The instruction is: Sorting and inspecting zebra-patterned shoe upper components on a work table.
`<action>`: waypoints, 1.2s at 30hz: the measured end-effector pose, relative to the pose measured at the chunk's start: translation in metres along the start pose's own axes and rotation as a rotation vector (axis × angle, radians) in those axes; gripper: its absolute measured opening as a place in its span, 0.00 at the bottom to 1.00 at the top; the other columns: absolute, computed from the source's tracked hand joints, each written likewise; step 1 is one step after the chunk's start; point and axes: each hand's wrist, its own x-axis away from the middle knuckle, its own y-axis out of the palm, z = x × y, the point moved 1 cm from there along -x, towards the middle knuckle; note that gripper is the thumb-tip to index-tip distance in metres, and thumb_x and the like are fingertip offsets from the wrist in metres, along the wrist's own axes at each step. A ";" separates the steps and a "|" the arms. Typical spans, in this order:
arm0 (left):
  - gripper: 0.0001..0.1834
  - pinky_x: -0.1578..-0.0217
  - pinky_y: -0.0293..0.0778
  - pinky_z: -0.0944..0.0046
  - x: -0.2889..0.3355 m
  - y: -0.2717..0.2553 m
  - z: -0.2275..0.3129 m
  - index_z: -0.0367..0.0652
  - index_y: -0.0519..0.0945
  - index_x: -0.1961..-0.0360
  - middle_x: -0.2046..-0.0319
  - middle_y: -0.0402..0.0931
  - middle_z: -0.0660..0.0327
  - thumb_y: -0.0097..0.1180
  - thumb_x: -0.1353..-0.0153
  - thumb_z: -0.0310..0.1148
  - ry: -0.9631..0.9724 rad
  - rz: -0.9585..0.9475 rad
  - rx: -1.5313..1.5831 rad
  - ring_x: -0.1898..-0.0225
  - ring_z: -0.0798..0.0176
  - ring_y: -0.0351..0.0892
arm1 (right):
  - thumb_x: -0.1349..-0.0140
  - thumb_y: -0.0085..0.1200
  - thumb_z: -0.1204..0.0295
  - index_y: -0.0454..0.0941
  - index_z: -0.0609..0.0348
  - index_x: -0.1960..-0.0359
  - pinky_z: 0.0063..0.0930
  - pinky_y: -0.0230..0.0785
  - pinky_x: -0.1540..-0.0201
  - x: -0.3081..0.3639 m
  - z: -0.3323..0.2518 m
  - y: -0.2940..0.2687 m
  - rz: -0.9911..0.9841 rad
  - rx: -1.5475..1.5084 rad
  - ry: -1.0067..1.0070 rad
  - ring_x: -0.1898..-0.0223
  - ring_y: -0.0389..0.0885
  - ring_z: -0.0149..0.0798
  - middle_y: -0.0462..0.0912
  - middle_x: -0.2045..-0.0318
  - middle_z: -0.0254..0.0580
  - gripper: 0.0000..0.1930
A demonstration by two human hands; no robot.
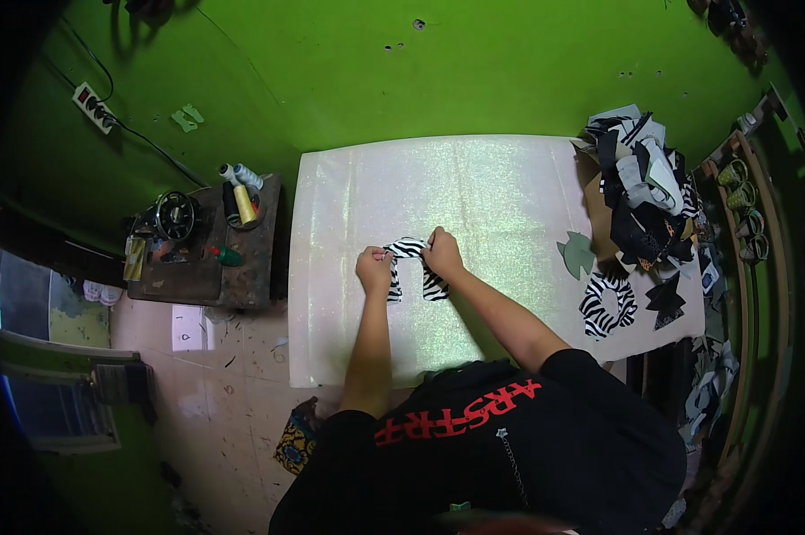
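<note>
A U-shaped, zebra-striped piece of material (408, 247) hangs arch-up between my hands over the white, shiny sheet on the table (509, 205). My left hand (374, 270) pinches its left shoulder, fingers closed. On the other side, my right hand (442, 255) grips the right shoulder of the same piece. Its two striped legs point toward me, partly covered by my hands. To the right lie more zebra-striped pieces (608, 306) and a grey-green cut piece (577, 255).
A heap of dark and grey scraps (648, 183) sits at the table's right end. A sewing machine (175, 217) on its stand, with thread cones (244, 203), is at the left. Shoes rest on a wooden rack (741, 209) at far right. A power strip (93, 107) hangs on the green wall.
</note>
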 end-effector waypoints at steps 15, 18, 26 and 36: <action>0.12 0.60 0.67 0.56 0.035 0.003 0.043 0.37 0.74 0.63 0.65 0.68 0.50 0.53 0.50 0.27 0.195 -0.057 -0.354 0.60 0.49 0.69 | 0.52 0.55 0.77 0.73 0.63 0.76 0.20 0.65 0.73 0.020 0.012 -0.044 -0.194 -0.437 -0.031 0.78 0.71 0.24 0.75 0.81 0.35 0.04; 0.18 0.55 0.66 0.55 0.044 0.005 0.059 0.37 0.72 0.58 0.58 0.66 0.49 0.53 0.49 0.35 0.078 -0.167 -0.479 0.54 0.48 0.67 | 0.49 0.52 0.78 0.74 0.63 0.73 0.17 0.65 0.73 0.027 0.020 -0.065 -0.171 -0.418 -0.038 0.78 0.70 0.22 0.75 0.79 0.32 0.03; 0.37 0.41 0.44 0.49 0.076 0.027 0.127 0.40 0.58 0.43 0.42 0.49 0.36 0.54 0.51 0.47 -0.035 -0.425 -0.583 0.39 0.40 0.44 | 0.45 0.51 0.75 0.73 0.63 0.70 0.18 0.67 0.74 0.045 0.047 -0.148 -0.044 -0.541 0.035 0.77 0.74 0.24 0.75 0.78 0.33 0.04; 0.37 0.42 0.38 0.40 0.126 0.109 0.197 0.43 0.59 0.43 0.38 0.37 0.41 0.57 0.53 0.46 0.239 -0.595 -0.444 0.36 0.41 0.32 | 0.46 0.51 0.77 0.73 0.63 0.70 0.16 0.64 0.75 0.056 0.108 -0.268 0.312 -0.606 -0.040 0.79 0.71 0.22 0.74 0.79 0.32 0.04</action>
